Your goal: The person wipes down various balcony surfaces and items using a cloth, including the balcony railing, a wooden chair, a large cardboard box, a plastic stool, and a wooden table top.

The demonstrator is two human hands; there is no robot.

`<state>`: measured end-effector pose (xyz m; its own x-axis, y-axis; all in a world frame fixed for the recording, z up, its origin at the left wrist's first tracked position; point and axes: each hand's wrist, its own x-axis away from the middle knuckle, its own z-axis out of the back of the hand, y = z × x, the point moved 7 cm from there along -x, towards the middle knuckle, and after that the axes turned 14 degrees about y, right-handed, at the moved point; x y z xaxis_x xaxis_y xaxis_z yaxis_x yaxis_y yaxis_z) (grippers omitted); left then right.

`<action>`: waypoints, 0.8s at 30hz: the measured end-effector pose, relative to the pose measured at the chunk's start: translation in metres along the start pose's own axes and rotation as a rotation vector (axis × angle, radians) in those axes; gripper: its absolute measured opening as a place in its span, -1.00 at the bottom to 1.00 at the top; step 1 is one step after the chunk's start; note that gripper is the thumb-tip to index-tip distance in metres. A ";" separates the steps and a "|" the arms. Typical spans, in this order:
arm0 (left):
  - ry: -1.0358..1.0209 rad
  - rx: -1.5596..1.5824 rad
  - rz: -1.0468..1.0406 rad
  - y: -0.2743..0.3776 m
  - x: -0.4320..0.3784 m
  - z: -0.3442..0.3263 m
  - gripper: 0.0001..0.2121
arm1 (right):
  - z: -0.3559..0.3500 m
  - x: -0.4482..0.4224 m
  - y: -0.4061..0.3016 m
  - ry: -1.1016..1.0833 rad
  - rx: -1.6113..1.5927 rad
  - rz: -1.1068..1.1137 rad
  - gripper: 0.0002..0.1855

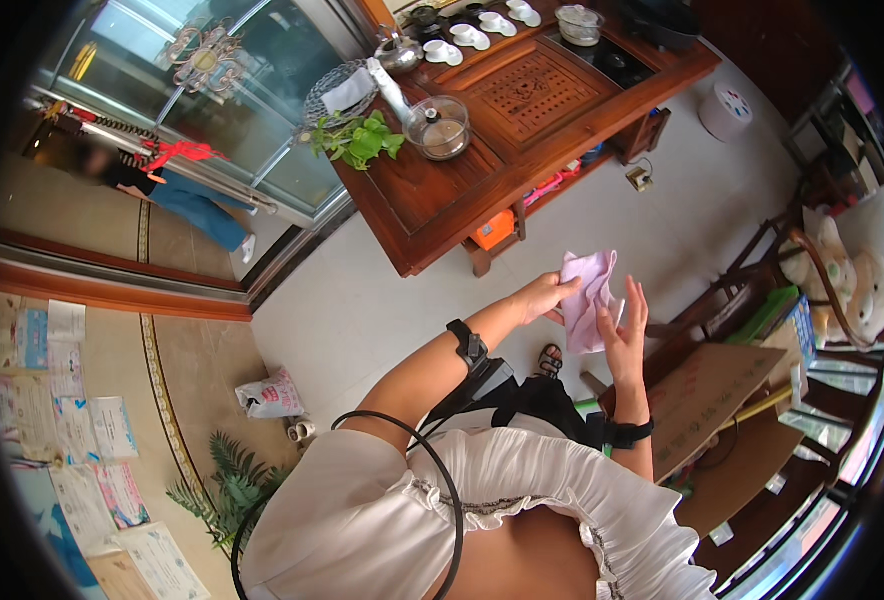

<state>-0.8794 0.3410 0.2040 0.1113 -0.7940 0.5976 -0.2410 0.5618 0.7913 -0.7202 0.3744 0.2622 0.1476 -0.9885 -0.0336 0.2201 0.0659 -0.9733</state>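
Note:
A folded pink cloth [587, 300] is held up before me, above the tiled floor. My left hand [551, 298] grips its left edge, with the thumb on the front face. At the cloth's right side, my right hand [625, 330] has its thumb against the cloth and its other fingers raised and spread; whether it grips the cloth I cannot tell. Beyond my hands stands a carved wooden tea table [442, 202] bearing a round glass pot with a lid [437, 129], a leafy green plant [359, 140] and several white cups.
At the right are a flat cardboard piece [712, 397], wooden chairs and plush toys [858, 277]. A plastic bag [270, 394] lies on the floor at left, near a fern-like plant [239, 480]. A white round stool [725, 111] stands beyond the table. Another person [194, 202] is at the sliding glass door.

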 end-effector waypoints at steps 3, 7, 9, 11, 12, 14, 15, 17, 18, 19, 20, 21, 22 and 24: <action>0.045 0.049 -0.017 0.007 -0.012 0.023 -0.56 | -0.047 -0.019 -0.017 -0.219 0.169 0.305 -0.26; 0.125 0.080 -0.034 0.021 -0.027 0.054 -0.53 | -0.092 -0.048 -0.011 -0.320 0.061 0.300 -0.20; 0.135 0.080 -0.049 0.029 -0.034 0.073 -0.54 | -0.115 -0.058 -0.008 -0.329 0.048 0.259 -0.18; 0.111 0.119 -0.049 0.031 -0.036 0.087 -0.53 | -0.140 -0.059 0.001 -0.331 0.054 0.297 -0.22; 0.087 0.109 -0.028 0.032 -0.039 0.098 -0.52 | -0.154 -0.060 0.005 -0.334 0.061 0.310 -0.23; 0.036 0.104 -0.042 0.046 -0.045 0.112 -0.50 | -0.176 -0.071 0.017 -0.357 0.035 0.278 -0.29; 0.028 0.086 -0.006 0.053 -0.047 0.120 -0.49 | -0.188 -0.081 0.023 -0.362 0.024 0.258 -0.31; -0.022 0.073 -0.029 0.066 -0.062 0.139 -0.53 | -0.213 -0.108 0.043 -0.398 -0.136 -0.019 -0.46; -0.031 0.038 -0.080 0.080 -0.071 0.149 -0.56 | -0.223 -0.125 0.053 -0.421 -0.255 -0.243 -0.50; -0.048 0.024 -0.126 0.086 -0.077 0.164 -0.58 | -0.233 -0.134 0.040 -0.351 -0.315 -0.345 -0.55; 0.049 0.036 -0.145 0.088 -0.079 0.185 -0.62 | -0.244 -0.145 0.037 -0.362 -0.444 -0.374 -0.54; 0.164 -0.040 -0.244 0.086 -0.088 0.215 -0.65 | -0.250 -0.168 0.044 -0.323 -0.183 -0.279 -0.54; 0.264 -0.062 -0.341 0.079 -0.095 0.246 -0.66 | -0.261 -0.186 0.041 -0.260 -0.095 -0.159 -0.56; 0.681 -0.443 -0.451 0.090 -0.078 0.299 -0.70 | -0.282 -0.222 0.027 -0.221 0.075 -0.097 -0.56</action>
<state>-1.1984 0.3840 0.1898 0.6806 -0.7304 0.0569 0.3377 0.3817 0.8604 -1.0192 0.5570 0.1791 0.3275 -0.9375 0.1173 0.3128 -0.0095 -0.9498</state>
